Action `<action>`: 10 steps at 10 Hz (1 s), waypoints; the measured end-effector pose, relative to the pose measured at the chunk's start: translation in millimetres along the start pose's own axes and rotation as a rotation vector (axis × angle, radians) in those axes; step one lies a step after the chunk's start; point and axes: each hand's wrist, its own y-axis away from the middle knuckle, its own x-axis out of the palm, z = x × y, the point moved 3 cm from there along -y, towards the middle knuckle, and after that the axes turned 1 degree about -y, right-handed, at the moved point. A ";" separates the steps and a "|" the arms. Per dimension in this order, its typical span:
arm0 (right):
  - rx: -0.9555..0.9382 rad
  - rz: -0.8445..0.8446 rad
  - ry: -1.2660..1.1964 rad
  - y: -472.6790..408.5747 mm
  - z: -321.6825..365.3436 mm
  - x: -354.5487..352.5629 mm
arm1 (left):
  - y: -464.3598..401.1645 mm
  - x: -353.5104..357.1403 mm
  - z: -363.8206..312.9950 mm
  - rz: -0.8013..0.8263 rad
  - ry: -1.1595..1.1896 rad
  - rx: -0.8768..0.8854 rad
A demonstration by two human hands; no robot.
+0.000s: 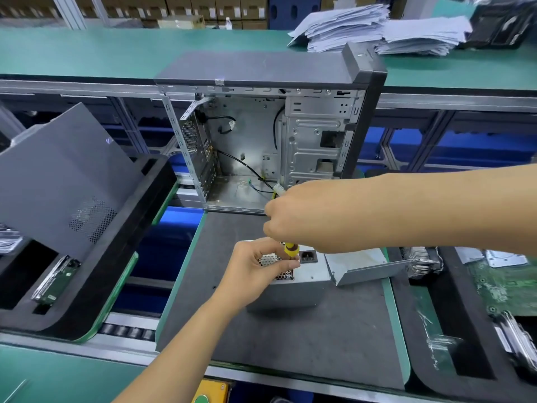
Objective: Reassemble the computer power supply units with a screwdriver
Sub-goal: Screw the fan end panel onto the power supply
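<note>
at lower centre of the frame the stiff, seemingly heavy power supply unit (293, 283) is steadied at its mesh face by the left hand (255, 269), while the screwdriver (290, 250) is gripped by the right hand (293, 216).

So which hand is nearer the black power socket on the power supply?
Left. The left hand grips the power supply just beside the power socket; the right hand holds the screwdriver above it.
</note>
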 end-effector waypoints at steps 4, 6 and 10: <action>-0.271 0.070 0.190 25.6 -2.0 -23.3 | 0.6 3.4 0.4 0.045 -0.002 -0.054; -0.221 0.007 0.242 24.9 -1.8 -26.4 | 1.9 4.5 -0.6 0.158 0.021 -0.076; -0.240 -0.020 0.257 30.9 -1.6 -23.3 | -8.1 -0.7 -16.7 -0.059 -0.015 0.098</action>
